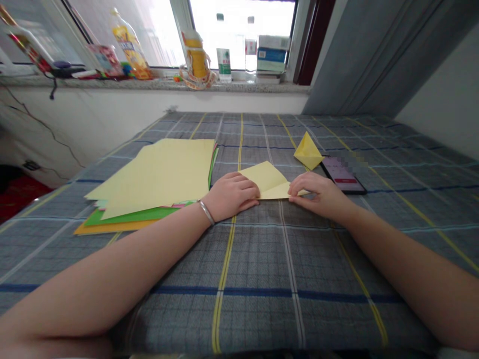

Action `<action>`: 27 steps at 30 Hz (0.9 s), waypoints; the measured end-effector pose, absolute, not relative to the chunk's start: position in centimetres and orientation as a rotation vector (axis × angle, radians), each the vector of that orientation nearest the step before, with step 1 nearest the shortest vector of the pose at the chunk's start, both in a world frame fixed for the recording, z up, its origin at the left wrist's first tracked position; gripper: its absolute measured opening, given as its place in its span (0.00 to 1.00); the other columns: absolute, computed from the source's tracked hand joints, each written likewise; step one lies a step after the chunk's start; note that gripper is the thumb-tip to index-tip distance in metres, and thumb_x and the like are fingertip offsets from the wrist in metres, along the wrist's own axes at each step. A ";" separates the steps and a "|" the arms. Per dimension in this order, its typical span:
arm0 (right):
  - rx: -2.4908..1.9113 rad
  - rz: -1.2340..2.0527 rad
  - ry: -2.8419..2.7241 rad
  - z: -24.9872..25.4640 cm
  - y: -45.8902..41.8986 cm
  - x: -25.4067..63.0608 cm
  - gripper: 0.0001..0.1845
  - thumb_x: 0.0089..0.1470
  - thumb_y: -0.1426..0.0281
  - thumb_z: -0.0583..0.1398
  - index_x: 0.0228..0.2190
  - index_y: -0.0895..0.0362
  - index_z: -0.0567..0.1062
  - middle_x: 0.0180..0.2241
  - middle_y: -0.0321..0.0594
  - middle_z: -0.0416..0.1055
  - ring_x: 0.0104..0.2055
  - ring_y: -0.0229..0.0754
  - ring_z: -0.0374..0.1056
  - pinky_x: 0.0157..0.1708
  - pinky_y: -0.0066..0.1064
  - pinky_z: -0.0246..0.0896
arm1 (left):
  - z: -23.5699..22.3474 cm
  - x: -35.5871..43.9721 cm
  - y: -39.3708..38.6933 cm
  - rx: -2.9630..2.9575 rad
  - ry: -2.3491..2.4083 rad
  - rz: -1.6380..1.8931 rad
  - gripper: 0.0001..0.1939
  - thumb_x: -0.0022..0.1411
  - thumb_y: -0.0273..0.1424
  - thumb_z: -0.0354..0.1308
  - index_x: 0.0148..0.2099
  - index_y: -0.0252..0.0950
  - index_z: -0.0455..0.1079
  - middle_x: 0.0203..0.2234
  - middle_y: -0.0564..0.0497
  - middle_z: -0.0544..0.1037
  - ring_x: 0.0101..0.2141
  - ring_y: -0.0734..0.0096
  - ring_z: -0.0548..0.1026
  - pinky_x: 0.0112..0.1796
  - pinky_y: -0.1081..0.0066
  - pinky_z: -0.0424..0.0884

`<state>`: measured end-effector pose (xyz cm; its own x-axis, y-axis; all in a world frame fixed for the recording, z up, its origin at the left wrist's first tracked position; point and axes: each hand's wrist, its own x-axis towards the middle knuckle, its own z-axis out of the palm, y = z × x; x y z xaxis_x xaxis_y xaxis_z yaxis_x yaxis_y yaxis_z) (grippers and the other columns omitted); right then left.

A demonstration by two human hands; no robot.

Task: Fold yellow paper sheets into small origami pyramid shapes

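Observation:
A folded sheet of pale yellow paper (267,180) lies on the plaid cloth between my two hands, with a crease running across it and its straight edge toward me. My left hand (235,194), a silver bangle at its wrist, rests over the sheet's left corner with the fingers bent and closed on it. On the right corner, my right hand (316,196) pinches the paper between thumb and fingers. Just beyond the sheet stands a yellow folded paper piece (307,152) with a pointed top, touching or very near a phone (343,174).
A stack of coloured paper (160,172), yellow uppermost with green and orange below, lies left of my hands. Along the windowsill are a drink bottle (130,45), a yellow container (196,57), clear bottles and boxes (272,54). A grey curtain (359,55) hangs at the right.

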<state>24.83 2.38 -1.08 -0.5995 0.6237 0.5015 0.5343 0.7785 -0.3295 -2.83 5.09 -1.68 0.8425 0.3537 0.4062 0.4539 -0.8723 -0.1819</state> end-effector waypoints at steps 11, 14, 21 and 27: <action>-0.885 0.169 -2.332 -0.6 2.7 25.5 0.04 0.50 0.73 0.60 0.27 0.52 0.70 0.32 0.37 0.75 0.37 0.43 0.70 0.42 0.38 0.64 | -1.8 -3.3 5.7 -2.760 -0.705 -0.621 0.12 0.68 0.34 0.50 0.39 0.36 0.72 0.34 0.50 0.79 0.37 0.69 0.77 0.40 0.69 0.70; -0.928 0.163 -2.341 -0.6 2.8 26.0 0.04 0.49 0.73 0.60 0.26 0.52 0.70 0.31 0.37 0.74 0.37 0.43 0.70 0.41 0.38 0.64 | -1.6 -3.3 5.6 -2.707 -0.685 -0.581 0.13 0.69 0.34 0.48 0.39 0.35 0.72 0.33 0.49 0.79 0.37 0.69 0.76 0.41 0.68 0.70; -0.953 0.131 -2.440 -0.9 2.3 25.1 0.03 0.50 0.74 0.59 0.27 0.53 0.71 0.31 0.37 0.74 0.37 0.42 0.69 0.41 0.36 0.63 | -1.0 -2.9 5.0 -2.509 -0.677 -0.361 0.11 0.67 0.29 0.49 0.36 0.33 0.71 0.34 0.46 0.79 0.38 0.64 0.75 0.44 0.63 0.69; -0.851 0.141 -2.547 -0.9 0.9 23.0 0.03 0.55 0.70 0.59 0.31 0.53 0.74 0.34 0.37 0.76 0.39 0.41 0.70 0.40 0.34 0.63 | -1.8 -2.5 4.7 -2.560 -0.720 -0.358 0.11 0.66 0.30 0.53 0.50 0.37 0.70 0.43 0.49 0.79 0.40 0.65 0.76 0.39 0.66 0.70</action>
